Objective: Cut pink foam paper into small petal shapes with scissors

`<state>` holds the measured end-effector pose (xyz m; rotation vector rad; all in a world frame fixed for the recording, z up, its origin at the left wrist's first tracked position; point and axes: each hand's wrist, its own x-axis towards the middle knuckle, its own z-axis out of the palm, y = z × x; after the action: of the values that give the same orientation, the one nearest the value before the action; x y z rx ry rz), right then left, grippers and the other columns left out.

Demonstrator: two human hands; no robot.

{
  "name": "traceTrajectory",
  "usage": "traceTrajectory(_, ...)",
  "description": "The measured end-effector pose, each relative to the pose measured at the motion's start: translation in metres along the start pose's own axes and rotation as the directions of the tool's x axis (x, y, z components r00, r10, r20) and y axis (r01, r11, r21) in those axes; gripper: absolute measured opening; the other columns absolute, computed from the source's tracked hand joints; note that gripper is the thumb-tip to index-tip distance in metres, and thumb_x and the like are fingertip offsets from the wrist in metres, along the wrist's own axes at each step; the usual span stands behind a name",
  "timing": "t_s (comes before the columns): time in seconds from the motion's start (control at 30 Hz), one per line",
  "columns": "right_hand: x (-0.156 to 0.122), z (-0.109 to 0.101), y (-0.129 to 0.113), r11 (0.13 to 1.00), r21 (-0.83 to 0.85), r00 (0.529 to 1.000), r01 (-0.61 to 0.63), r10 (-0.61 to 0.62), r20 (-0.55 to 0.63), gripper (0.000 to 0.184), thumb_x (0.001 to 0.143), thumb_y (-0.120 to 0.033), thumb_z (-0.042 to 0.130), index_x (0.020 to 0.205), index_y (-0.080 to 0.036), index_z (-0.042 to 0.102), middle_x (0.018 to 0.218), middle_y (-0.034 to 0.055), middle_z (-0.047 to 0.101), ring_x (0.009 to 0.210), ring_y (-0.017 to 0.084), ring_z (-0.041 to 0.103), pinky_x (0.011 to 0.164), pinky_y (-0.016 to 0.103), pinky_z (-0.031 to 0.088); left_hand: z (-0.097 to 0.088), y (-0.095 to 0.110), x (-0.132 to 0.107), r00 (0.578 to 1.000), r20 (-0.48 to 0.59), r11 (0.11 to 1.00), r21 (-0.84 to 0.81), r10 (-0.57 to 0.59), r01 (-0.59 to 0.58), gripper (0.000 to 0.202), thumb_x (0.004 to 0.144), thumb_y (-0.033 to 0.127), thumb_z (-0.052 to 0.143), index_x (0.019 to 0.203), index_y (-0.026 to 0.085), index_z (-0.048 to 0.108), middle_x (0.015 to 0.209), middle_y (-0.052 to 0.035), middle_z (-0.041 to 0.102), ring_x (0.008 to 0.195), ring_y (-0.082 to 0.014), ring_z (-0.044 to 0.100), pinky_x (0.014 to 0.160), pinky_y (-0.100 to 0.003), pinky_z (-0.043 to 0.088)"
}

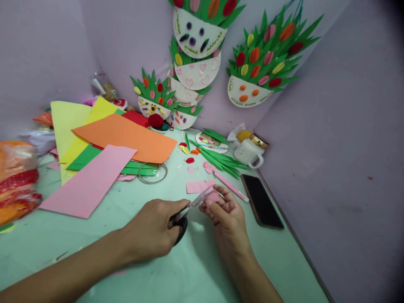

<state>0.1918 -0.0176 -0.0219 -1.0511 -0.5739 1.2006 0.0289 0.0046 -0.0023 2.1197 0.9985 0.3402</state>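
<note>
My left hand is closed round the black handles of a pair of scissors. The blades point up and to the right, over a small piece of pink paper. That piece is pinched between the thumb and fingers of my right hand. Whether the blades touch the paper I cannot tell. Just behind the blades, a pink paper strip with marked lines lies on the table. Small cut pink pieces and red and orange paper petals lie farther back.
Coloured sheets, an orange one and a pink one among them, are piled at left near a tape roll. A phone, a pink pen, green paper leaves and a white mug lie right. Paper-flower baskets hang behind.
</note>
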Motion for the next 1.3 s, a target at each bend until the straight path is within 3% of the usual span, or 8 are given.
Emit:
traceTrajectory(0.27, -0.001, -0.001, 0.001, 1.0, 0.022, 1.0, -0.014, 0.014, 0.003, 0.042, 0.056, -0.017, 0.078, 0.092, -0.019, 0.057, 0.063, -0.0048, 0.064, 0.057, 0.01, 0.059, 0.061, 0.025, 0.053, 0.0, -0.001, 0.001, 1.0, 0.019, 0.999, -0.038, 0.008, -0.007, 0.019, 0.075, 0.013, 0.041, 0.085, 0.021, 0.055, 0.069, 0.0032, 0.059, 0.062, -0.012, 0.051, 0.054, -0.022, 0.03)
traceTrajectory(0.53, 0.0, -0.002, 0.003, 1.0, 0.027, 1.0, -0.001, 0.001, 0.008, 0.04, 0.057, -0.017, 0.077, 0.092, -0.019, 0.057, 0.064, -0.0042, 0.065, 0.057, 0.01, 0.06, 0.061, 0.025, 0.053, 0.005, -0.007, 0.0, 0.999, -0.016, 0.998, -0.06, 0.03, -0.031, 0.014, 0.074, 0.011, 0.041, 0.076, 0.02, 0.051, 0.061, 0.0055, 0.051, 0.055, -0.0095, 0.044, 0.052, -0.021, 0.027)
traceTrajectory(0.7, 0.001, -0.002, 0.003, 1.0, 0.029, 1.0, 0.008, -0.008, -0.017, 0.042, 0.056, -0.017, 0.078, 0.092, -0.018, 0.057, 0.061, -0.005, 0.063, 0.056, 0.01, 0.059, 0.06, 0.025, 0.053, 0.005, -0.008, 0.0, 1.0, -0.008, 0.98, -0.2, -0.017, 0.015, 0.012, 0.073, 0.012, 0.041, 0.071, 0.018, 0.05, 0.059, 0.0054, 0.046, 0.053, -0.0082, 0.04, 0.049, -0.019, 0.028)
traceTrajectory(0.83, 0.001, -0.001, 0.001, 1.0, -0.028, 1.0, 0.009, -0.009, -0.006, 0.044, 0.055, -0.019, 0.077, 0.093, -0.018, 0.056, 0.058, -0.0057, 0.062, 0.053, 0.011, 0.058, 0.059, 0.026, 0.051, 0.003, -0.008, 0.004, 0.981, -0.108, 0.896, -0.432, -0.161, 0.099, 0.012, 0.072, 0.021, 0.048, 0.081, 0.016, 0.055, 0.061, 0.0036, 0.05, 0.054, -0.0086, 0.044, 0.047, -0.019, 0.032)
traceTrajectory(0.93, -0.002, 0.0, 0.003, 0.988, -0.135, 0.994, -0.073, 0.083, 0.072, 0.045, 0.054, -0.019, 0.077, 0.093, -0.018, 0.055, 0.055, -0.006, 0.062, 0.048, 0.011, 0.056, 0.055, 0.025, 0.049, 0.0, -0.005, 0.007, 0.95, -0.155, 0.815, -0.563, -0.27, 0.14, 0.03, 0.065, 0.026, 0.058, 0.093, 0.016, 0.054, 0.061, 0.0033, 0.054, 0.052, -0.0092, 0.047, 0.046, -0.019, 0.036)
traceTrajectory(1.1, -0.008, 0.004, 0.01, 0.964, -0.231, 0.967, -0.129, 0.175, 0.187, 0.043, 0.054, -0.017, 0.076, 0.091, -0.018, 0.054, 0.051, -0.0075, 0.06, 0.045, 0.01, 0.055, 0.049, 0.023, 0.044, 0.001, 0.002, 0.008, 0.944, -0.141, 0.727, -0.674, -0.298, 0.129, 0.037, 0.056, 0.023, 0.064, 0.091, 0.015, 0.054, 0.06, 0.0036, 0.056, 0.053, -0.0097, 0.05, 0.049, -0.02, 0.039)
traceTrajectory(1.3, -0.01, 0.007, 0.011, 0.976, -0.203, 0.969, -0.085, 0.128, 0.209, 0.039, 0.059, -0.019, 0.074, 0.092, -0.018, 0.053, 0.056, -0.0043, 0.065, 0.051, 0.011, 0.057, 0.054, 0.024, 0.044, 0.01, 0.001, 0.009, 0.922, -0.156, 0.667, -0.733, -0.354, 0.132, 0.037, 0.056, 0.02, 0.062, 0.091, 0.015, 0.052, 0.057, 0.0053, 0.053, 0.05, -0.0086, 0.047, 0.047, -0.019, 0.035)
